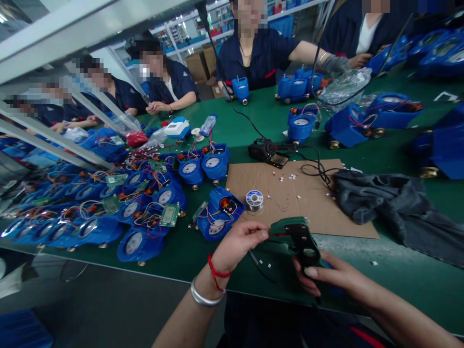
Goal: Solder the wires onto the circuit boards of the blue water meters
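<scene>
My right hand [324, 276] is wrapped around a green and black wire stripper [301, 239], held above the near edge of the table. My left hand [242, 243] is closed in a pinch at the stripper's jaws. From beneath that hand a dark cable [261, 267] hangs down in a curve; its end at the jaws is hidden by my fingers. Just beyond my left hand lies a blue water meter [220, 212] with its wires and a small board exposed. A solder spool [254, 200] stands beside it on the cardboard sheet [311, 208].
Many blue meters with loose wires [134, 208] crowd the left. A soldering iron on its stand [270, 152] lies behind the cardboard, its cord trailing right. A dark cloth [395, 208] is at the right. Co-workers sit across the green table [250, 121], with more meters [300, 123] before them.
</scene>
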`<act>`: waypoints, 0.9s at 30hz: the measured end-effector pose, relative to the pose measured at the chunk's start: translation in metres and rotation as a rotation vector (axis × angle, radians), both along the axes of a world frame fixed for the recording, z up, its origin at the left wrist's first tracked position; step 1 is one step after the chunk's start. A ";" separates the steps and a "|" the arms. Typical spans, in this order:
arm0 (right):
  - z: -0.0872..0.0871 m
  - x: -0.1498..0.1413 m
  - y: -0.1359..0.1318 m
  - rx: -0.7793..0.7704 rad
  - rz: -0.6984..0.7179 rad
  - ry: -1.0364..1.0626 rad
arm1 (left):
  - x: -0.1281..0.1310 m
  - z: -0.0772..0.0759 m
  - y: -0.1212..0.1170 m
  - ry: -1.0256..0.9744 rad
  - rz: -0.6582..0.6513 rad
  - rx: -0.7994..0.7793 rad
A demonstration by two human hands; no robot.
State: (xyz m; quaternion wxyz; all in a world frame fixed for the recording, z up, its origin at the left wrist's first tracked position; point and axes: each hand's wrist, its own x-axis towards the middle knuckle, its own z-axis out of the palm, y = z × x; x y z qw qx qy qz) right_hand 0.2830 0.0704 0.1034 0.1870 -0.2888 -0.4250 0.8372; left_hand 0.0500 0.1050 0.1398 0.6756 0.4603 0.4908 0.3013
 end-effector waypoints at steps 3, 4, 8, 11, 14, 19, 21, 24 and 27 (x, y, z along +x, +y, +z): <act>-0.003 0.001 -0.004 0.019 -0.048 -0.058 | 0.003 -0.001 -0.001 0.023 0.002 0.006; -0.002 0.002 -0.005 0.031 -0.074 -0.094 | 0.005 -0.002 0.000 0.038 0.016 0.014; 0.007 0.016 0.002 0.290 -0.040 -0.391 | 0.011 -0.012 0.001 0.110 0.075 0.043; 0.005 0.042 0.014 0.611 -0.027 -0.718 | 0.013 -0.021 0.002 0.142 0.114 0.084; -0.019 0.078 0.028 0.942 -0.083 -1.039 | 0.015 -0.029 0.001 0.142 0.108 0.124; -0.061 0.125 0.044 1.307 -0.106 -1.378 | 0.018 -0.040 0.000 0.139 0.125 0.129; -0.059 0.123 0.047 1.375 -0.158 -1.342 | 0.020 -0.043 0.000 0.146 0.134 0.118; -0.042 0.091 0.052 1.412 -0.232 -1.195 | 0.023 -0.045 0.001 0.164 0.149 0.125; -0.030 0.043 0.066 1.365 -0.231 -1.078 | 0.027 -0.047 0.001 0.214 0.161 0.159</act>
